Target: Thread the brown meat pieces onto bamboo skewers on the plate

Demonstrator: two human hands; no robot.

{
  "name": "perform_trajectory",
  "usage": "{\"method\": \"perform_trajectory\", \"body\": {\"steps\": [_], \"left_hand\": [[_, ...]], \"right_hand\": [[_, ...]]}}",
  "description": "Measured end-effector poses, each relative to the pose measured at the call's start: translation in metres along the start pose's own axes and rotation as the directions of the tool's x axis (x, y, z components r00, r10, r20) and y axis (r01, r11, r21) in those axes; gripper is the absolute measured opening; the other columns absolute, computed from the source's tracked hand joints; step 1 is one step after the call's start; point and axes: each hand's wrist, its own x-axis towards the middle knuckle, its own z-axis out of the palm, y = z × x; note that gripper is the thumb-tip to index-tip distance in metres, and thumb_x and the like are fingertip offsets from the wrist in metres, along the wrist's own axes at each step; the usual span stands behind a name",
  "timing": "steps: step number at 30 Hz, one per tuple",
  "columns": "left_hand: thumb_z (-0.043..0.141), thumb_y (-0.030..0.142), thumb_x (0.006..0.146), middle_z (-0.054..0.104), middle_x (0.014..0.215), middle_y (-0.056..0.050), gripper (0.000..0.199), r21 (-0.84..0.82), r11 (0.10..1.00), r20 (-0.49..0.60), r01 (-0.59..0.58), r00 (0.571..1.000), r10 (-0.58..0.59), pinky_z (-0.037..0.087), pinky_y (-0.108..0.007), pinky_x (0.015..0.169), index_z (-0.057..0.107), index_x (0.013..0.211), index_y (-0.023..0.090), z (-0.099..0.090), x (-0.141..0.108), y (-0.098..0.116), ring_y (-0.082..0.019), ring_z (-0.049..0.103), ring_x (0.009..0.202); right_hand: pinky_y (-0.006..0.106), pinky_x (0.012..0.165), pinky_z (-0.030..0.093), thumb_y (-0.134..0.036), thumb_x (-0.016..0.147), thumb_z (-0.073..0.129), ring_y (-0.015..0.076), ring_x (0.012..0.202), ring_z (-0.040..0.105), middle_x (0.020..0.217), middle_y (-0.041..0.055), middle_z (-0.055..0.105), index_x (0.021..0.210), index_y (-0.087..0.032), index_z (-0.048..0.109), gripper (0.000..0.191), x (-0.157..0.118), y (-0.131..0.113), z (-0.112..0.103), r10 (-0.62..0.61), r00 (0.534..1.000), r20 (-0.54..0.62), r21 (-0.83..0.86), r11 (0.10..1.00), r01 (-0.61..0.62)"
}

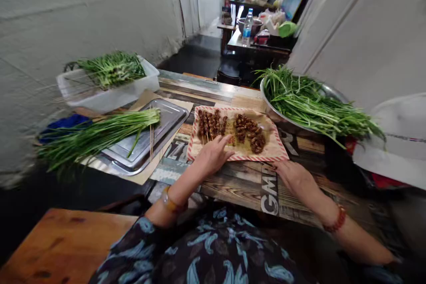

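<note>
My left hand reaches over the near edge of a paper sheet with a red-striped border, fingers stretched and thumb apart. Just beyond its fingertips lie dark brown skewers of meat in a row, their thin sticks pointing toward me. To the right on the same sheet is a pile of loose brown glazed pieces in some oily liquid. My right hand is low over the table by the sheet's near right corner, its fingertips drawn together. What they hold, if anything, is too small to make out.
Long green stalks and thin sticks lie on a metal tray lid at left. Behind it stands a plastic tub of greens. A metal bowl heaped with greens stands at right. A water bottle and a person are farther back.
</note>
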Motion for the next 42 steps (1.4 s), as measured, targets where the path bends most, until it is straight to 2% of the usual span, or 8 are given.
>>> {"method": "perform_trajectory", "body": {"steps": [5,10,17,25,30,33,38,42], "left_hand": [[0.053,0.03,0.093,0.059,0.109,-0.014,0.048,0.048,0.999,-0.05,-0.01,0.999,0.013,0.051,-0.036,0.08,0.044,0.136,0.011,-0.004,-0.004,-0.007,-0.022,0.062,0.086],[0.056,0.034,0.091,0.059,0.11,-0.015,0.052,0.096,0.988,-0.102,-0.122,0.986,0.132,0.05,-0.04,0.086,0.044,0.136,0.011,0.007,-0.009,-0.007,-0.026,0.06,0.097],[0.063,0.044,0.085,0.058,0.119,-0.016,0.067,0.142,0.95,-0.041,-0.278,0.957,0.287,0.046,-0.045,0.091,0.04,0.14,0.015,0.006,-0.027,-0.008,-0.029,0.056,0.106],[0.064,0.04,0.085,0.057,0.117,-0.013,0.07,0.283,0.931,0.003,-0.229,0.971,0.238,0.045,-0.041,0.091,0.034,0.144,0.016,0.009,-0.026,-0.01,-0.027,0.055,0.102],[0.056,0.04,0.091,0.058,0.112,-0.013,0.063,0.351,0.92,-0.046,-0.177,0.978,0.205,0.046,-0.04,0.088,0.033,0.145,0.017,0.015,-0.024,-0.015,-0.026,0.057,0.099],[0.053,0.037,0.093,0.058,0.11,-0.012,0.059,0.362,0.917,-0.059,-0.167,0.978,0.202,0.046,-0.04,0.087,0.033,0.145,0.017,0.014,-0.023,-0.018,-0.025,0.057,0.098],[0.056,0.029,0.091,0.058,0.111,-0.012,0.06,0.371,0.914,-0.062,-0.165,0.978,0.201,0.047,-0.038,0.086,0.032,0.145,0.017,0.012,-0.023,-0.027,-0.025,0.057,0.098],[0.057,0.027,0.091,0.058,0.11,-0.011,0.06,0.366,0.916,-0.064,-0.167,0.977,0.204,0.048,-0.038,0.086,0.032,0.145,0.018,0.01,-0.023,-0.03,-0.025,0.057,0.097]], "right_hand": [[0.031,0.08,0.046,-0.021,0.097,0.045,0.0195,0.089,0.063,0.094,0.007,0.068,0.1,-0.02,0.064,0.02,0.001,0.002,-0.008,0.029,0.999,0.014,0.135,0.99,-0.03],[0.031,0.076,0.046,-0.026,0.097,0.048,0.0181,0.08,0.063,0.088,0.0044,0.068,0.094,-0.02,0.063,0.016,0.0,0.0,-0.012,0.099,0.995,-0.027,0.252,0.964,-0.089],[0.028,0.077,0.048,-0.025,0.099,0.044,0.0176,0.087,0.065,0.099,0.0067,0.068,0.109,-0.019,0.06,0.02,0.018,-0.012,-0.036,0.147,0.96,-0.24,0.34,0.939,-0.059],[0.029,0.08,0.046,-0.029,0.1,0.036,0.0202,0.096,0.064,0.107,0.008,0.068,0.113,-0.02,0.062,0.031,0.126,-0.019,-0.06,0.117,0.98,-0.158,0.181,0.98,-0.088],[0.032,0.083,0.045,-0.033,0.101,0.031,0.024,0.103,0.061,0.115,0.0123,0.066,0.118,-0.02,0.062,0.038,0.206,-0.031,-0.057,0.192,0.979,0.073,0.095,0.975,-0.199],[0.036,0.086,0.045,-0.033,0.101,0.027,0.0257,0.105,0.061,0.118,0.0134,0.064,0.123,-0.022,0.061,0.042,0.243,-0.037,-0.046,0.193,0.973,0.129,0.1,0.973,-0.206],[0.04,0.087,0.047,-0.031,0.1,0.028,0.0269,0.109,0.061,0.126,0.0126,0.059,0.136,-0.031,0.052,0.044,0.283,-0.041,-0.021,0.177,0.968,0.176,0.125,0.972,-0.2],[0.042,0.09,0.047,-0.03,0.097,0.035,0.0285,0.111,0.06,0.125,0.013,0.058,0.132,-0.032,0.057,0.041,0.296,-0.039,-0.01,0.164,0.961,0.223,0.135,0.971,-0.197]]}}
